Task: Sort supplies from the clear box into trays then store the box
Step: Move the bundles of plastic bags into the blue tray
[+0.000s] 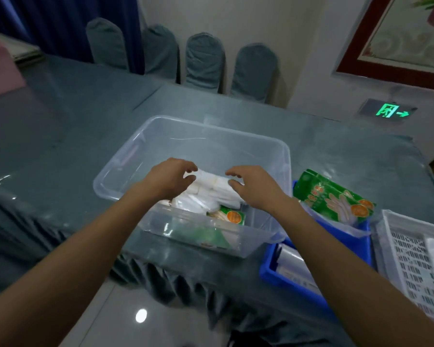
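A clear plastic box stands on the grey-covered table. Inside its near half lie white packets and a green packet. My left hand and my right hand are both inside the box, curled at either end of the top bundle of white packets, fingers spread and touching or just above it. To the right sits a blue tray holding green glove packs. A white slotted tray lies at the far right.
Several covered chairs line the far side of the table. A pink object rests at the table's far left. The table edge with a pleated skirt runs just below the box. A framed picture hangs at upper right.
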A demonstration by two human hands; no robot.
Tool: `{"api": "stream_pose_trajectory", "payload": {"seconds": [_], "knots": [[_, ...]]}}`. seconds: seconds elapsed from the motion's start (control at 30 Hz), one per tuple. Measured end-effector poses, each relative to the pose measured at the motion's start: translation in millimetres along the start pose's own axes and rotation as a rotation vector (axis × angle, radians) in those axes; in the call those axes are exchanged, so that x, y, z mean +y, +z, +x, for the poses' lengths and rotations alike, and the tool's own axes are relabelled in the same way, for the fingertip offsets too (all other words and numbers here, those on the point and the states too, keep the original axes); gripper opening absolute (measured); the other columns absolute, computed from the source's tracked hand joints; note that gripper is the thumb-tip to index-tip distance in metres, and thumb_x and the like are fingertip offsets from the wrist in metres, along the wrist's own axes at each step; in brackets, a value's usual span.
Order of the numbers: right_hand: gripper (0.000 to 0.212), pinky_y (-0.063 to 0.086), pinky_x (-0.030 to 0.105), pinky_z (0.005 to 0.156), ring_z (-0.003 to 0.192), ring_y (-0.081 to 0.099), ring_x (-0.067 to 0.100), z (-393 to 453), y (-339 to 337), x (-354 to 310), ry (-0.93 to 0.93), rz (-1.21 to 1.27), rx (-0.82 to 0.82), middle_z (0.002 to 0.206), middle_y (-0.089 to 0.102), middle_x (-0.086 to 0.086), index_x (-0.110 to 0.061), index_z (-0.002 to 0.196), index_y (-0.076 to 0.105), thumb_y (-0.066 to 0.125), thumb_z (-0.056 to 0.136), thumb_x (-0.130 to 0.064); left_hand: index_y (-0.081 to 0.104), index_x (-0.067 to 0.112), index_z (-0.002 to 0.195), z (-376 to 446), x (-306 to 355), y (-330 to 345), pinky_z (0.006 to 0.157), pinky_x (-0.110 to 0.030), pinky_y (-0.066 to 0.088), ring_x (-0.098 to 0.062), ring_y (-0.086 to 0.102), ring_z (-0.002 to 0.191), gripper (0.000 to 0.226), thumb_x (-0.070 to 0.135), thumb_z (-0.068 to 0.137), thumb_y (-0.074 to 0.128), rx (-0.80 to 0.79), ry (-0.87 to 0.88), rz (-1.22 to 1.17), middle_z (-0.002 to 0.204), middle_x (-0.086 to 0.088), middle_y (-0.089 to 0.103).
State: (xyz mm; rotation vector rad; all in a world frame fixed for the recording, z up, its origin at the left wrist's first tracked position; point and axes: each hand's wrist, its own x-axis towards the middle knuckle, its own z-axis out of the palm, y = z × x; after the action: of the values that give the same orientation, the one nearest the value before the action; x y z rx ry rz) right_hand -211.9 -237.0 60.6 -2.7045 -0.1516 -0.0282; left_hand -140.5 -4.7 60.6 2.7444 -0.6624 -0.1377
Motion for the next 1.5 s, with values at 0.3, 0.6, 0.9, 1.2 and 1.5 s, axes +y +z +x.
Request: {"api": "stream_pose_trajectory", "payload": {"seconds": [0.3, 0.6, 0.9, 1.2, 1.5], "knots": [[0.036, 0.047, 0.040, 0.099, 0.118, 0.056, 0.023, 68, 48, -4, -0.051, -0.139, -0.261, 0.133, 0.062, 0.000, -0.029, 0.133, 0.058, 0.055, 0.098, -0.034, 0.063, 0.031, 0.129, 32, -58, 11, 0.091, -0.037, 0.050, -0.019, 0.062, 0.109, 0.034, 0.042, 0.098, 0.056, -0.105, -0.045, 0.005, 0.127, 0.007, 0.066], [0.039, 0.051, 0.036, 0.091, 0.111, 0.060, 0.024, 111, 104, 20, 0.015, -0.177, -0.527, 0.128, 0.062, 0.003, -0.026, 0.133, 0.057, 0.058, 0.095, -0.033, 0.064, 0.030, 0.129, 104, -78, 27, 0.093, -0.038, 0.050, -0.019, 0.062, 0.110, 0.033, 0.040, 0.098, 0.056, -0.234, 0.000, 0.019, 0.127, 0.005, 0.066], [0.035, 0.053, 0.041, 0.084, 0.100, 0.061, 0.029, 104, 144, 30, -0.004, -0.200, -0.582, 0.112, 0.059, 0.008, -0.018, 0.117, 0.058, 0.057, 0.087, -0.036, 0.068, 0.029, 0.122, 122, -98, 53, 0.093, -0.038, 0.052, -0.015, 0.064, 0.104, 0.028, 0.037, 0.098, 0.057, -0.318, 0.035, -0.087, 0.120, 0.007, 0.070], [0.038, 0.048, 0.040, 0.077, 0.104, 0.058, 0.033, 97, 143, 29, -0.091, -0.307, -0.539, 0.117, 0.056, 0.010, -0.016, 0.131, 0.052, 0.052, 0.094, -0.026, 0.070, 0.024, 0.120, 126, -103, 62, 0.090, -0.032, 0.052, -0.014, 0.067, 0.098, 0.026, 0.031, 0.097, 0.059, -0.367, 0.061, -0.183, 0.115, 0.003, 0.072], [0.040, 0.051, 0.039, 0.080, 0.101, 0.063, 0.034, 104, 110, 24, 0.034, -0.209, -0.369, 0.113, 0.069, 0.011, -0.029, 0.125, 0.063, 0.050, 0.091, -0.013, 0.070, 0.023, 0.121, 125, -97, 62, 0.092, -0.036, 0.053, -0.015, 0.067, 0.100, 0.028, 0.028, 0.096, 0.060, -0.366, 0.103, -0.229, 0.116, 0.001, 0.072]]}}
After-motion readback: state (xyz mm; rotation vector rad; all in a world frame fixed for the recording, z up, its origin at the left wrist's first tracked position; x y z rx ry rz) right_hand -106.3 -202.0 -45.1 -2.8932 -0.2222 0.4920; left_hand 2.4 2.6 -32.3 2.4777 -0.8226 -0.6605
